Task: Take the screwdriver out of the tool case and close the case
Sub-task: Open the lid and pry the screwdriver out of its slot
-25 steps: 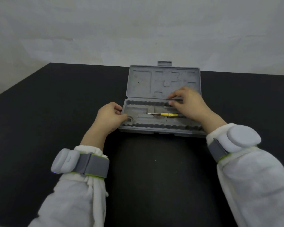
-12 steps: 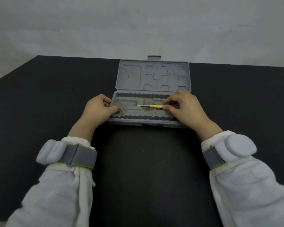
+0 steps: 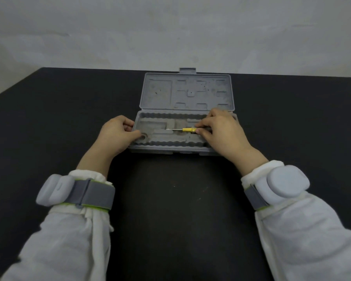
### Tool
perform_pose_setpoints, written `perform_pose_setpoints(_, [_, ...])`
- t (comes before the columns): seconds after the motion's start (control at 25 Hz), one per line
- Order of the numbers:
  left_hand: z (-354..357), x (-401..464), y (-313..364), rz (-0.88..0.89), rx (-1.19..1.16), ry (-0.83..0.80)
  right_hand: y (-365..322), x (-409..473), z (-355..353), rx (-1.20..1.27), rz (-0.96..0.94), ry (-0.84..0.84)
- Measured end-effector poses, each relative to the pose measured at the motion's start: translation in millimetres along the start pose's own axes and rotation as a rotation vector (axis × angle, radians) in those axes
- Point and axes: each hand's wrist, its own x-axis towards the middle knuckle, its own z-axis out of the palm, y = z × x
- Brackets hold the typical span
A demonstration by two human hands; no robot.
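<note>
A grey plastic tool case [image 3: 187,92] lies open on the black table, its lid tipped back away from me. In the tray lies a small screwdriver [image 3: 187,129] with a yellow handle and a thin metal shaft that points left. My right hand [image 3: 221,132] pinches the right end of the yellow handle between thumb and fingers. My left hand [image 3: 118,132] grips the tray's left end, thumb over the rim. White sleeves and grey wrist bands cover both forearms.
The black table [image 3: 49,128] runs wide on both sides of the case and toward me. A pale wall stands behind its far edge. A latch tab [image 3: 187,70] sticks up from the top edge of the lid.
My right hand has drawn down from the lid hinge onto the screwdriver's handle and closed on it. The left hand stays on the case's left end. My head has shifted, so the case sits higher in view.
</note>
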Motion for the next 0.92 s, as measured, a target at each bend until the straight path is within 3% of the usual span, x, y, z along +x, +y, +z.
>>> perform_pose_setpoints(0.64, [0.0, -0.3, 1.0, -0.007, -0.03, -0.013, -15.4, -2.9, 3.8, -0.263, -0.031, -0.004])
perform_pose_setpoints(0.92, [-0.3, -1.0, 1.7, -0.006, -0.033, -0.012, -15.0, -1.1, 8.7, -0.209, -0.004, 0.018])
